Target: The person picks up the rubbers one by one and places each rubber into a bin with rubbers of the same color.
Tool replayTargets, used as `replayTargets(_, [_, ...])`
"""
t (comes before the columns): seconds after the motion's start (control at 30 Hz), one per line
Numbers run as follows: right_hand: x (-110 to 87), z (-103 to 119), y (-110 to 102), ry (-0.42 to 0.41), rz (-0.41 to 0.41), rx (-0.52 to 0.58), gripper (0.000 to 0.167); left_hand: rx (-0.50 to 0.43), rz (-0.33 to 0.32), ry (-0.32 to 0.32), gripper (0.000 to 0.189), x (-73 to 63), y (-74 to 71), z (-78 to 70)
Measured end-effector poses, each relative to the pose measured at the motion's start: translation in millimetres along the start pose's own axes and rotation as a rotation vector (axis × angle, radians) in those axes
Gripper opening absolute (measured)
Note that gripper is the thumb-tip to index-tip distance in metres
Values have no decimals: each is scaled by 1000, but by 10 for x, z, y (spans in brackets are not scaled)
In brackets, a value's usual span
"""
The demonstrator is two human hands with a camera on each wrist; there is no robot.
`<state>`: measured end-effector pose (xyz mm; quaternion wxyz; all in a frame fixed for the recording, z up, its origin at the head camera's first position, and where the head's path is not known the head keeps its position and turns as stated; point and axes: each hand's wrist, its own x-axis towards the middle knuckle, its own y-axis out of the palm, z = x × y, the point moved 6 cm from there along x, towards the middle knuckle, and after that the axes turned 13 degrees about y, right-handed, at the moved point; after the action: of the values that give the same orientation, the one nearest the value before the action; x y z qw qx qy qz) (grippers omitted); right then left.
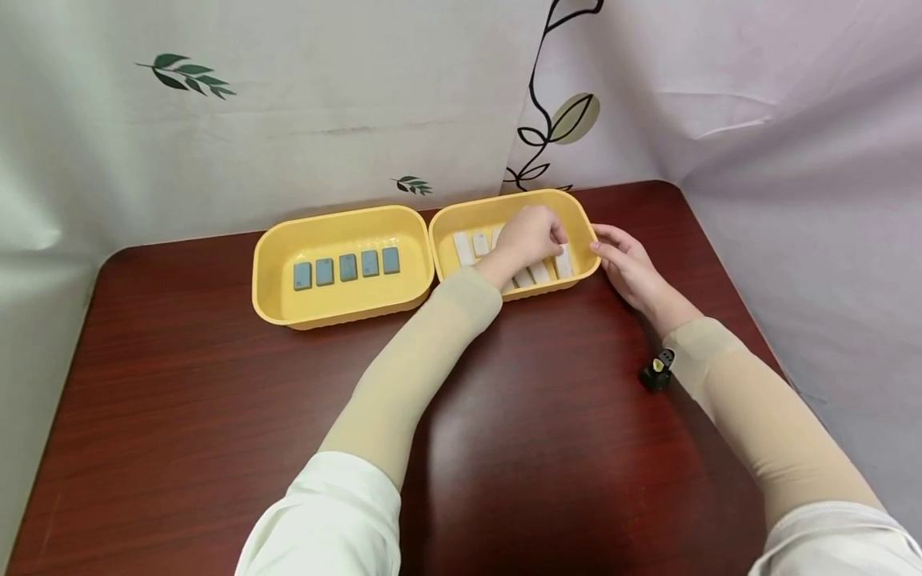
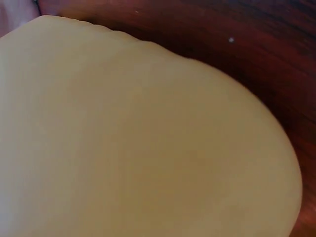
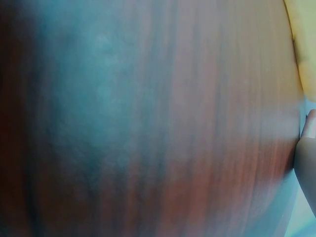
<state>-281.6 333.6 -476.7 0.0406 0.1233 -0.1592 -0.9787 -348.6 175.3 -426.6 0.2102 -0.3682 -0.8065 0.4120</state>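
Two yellow plastic trays stand side by side at the back of the table. My left hand (image 1: 531, 234) reaches into the right tray (image 1: 497, 205), its fingers pinching a white tile (image 1: 564, 264) near that tray's right end. Several more white tiles (image 1: 463, 248) lie in rows there, some hidden under the hand. With thumb at the rim, my right hand (image 1: 634, 272) holds the right tray's outer end. In the left tray (image 1: 338, 308), a row of several blue-grey tiles (image 1: 348, 267) lies flat.
A dark red-brown wooden table (image 1: 216, 432) carries the trays. Close behind it hangs a pale curtain (image 1: 302, 144) with leaf prints. A small black device (image 1: 656, 371) sits at the right wrist. A beige sleeve (image 2: 148, 138) fills most of the left wrist view.
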Motion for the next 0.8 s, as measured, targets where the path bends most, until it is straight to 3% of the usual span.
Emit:
replayTargets(0.3, [13, -25, 3, 8, 3, -4, 33, 9, 13, 36, 20, 18, 73, 28])
replayTargets(0.57, [6, -21, 1, 6, 1, -2, 32, 29, 64, 58, 30, 40, 131, -12])
replayTargets(0.8, [11, 12, 2, -1, -7, -15, 33, 59, 72, 46, 28, 63, 120, 17])
